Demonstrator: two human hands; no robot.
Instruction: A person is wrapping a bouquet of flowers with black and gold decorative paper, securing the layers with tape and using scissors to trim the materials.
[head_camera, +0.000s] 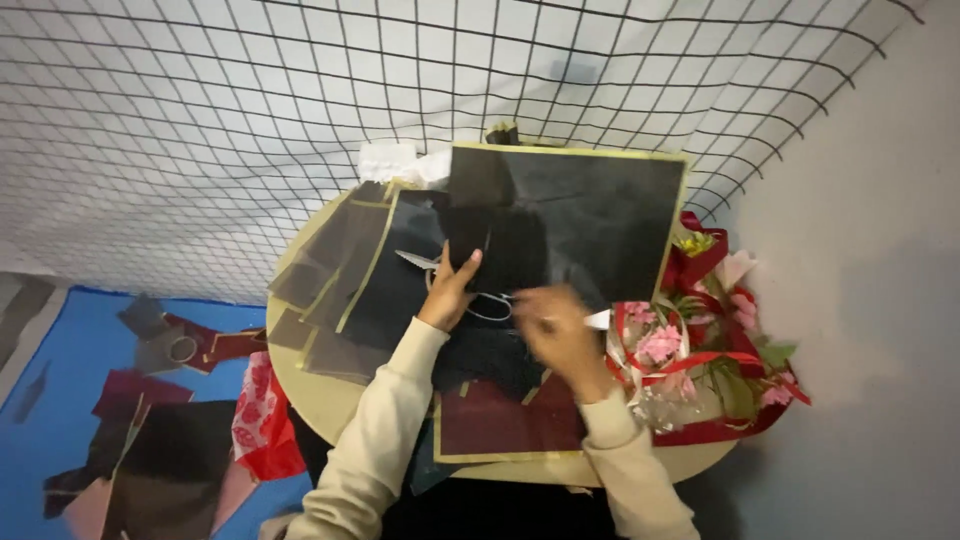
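Black sheet (580, 215) upright, pinched at near-left edge by left hand (450, 290); right hand (560, 335) blurred, grip can't tell; scissors (470, 290) between.

Quick count: two hands, left hand (449, 290) and right hand (556, 335). One round table (330, 405), one pair of scissors (455, 285), one flower bouquet (705, 345). One big black sheet (590, 215) held up, one dark red sheet (505, 420) lying flat, plus maybe four or five greyish sheets (335, 275), hard to separate. One tape roll (182, 349) on the floor.
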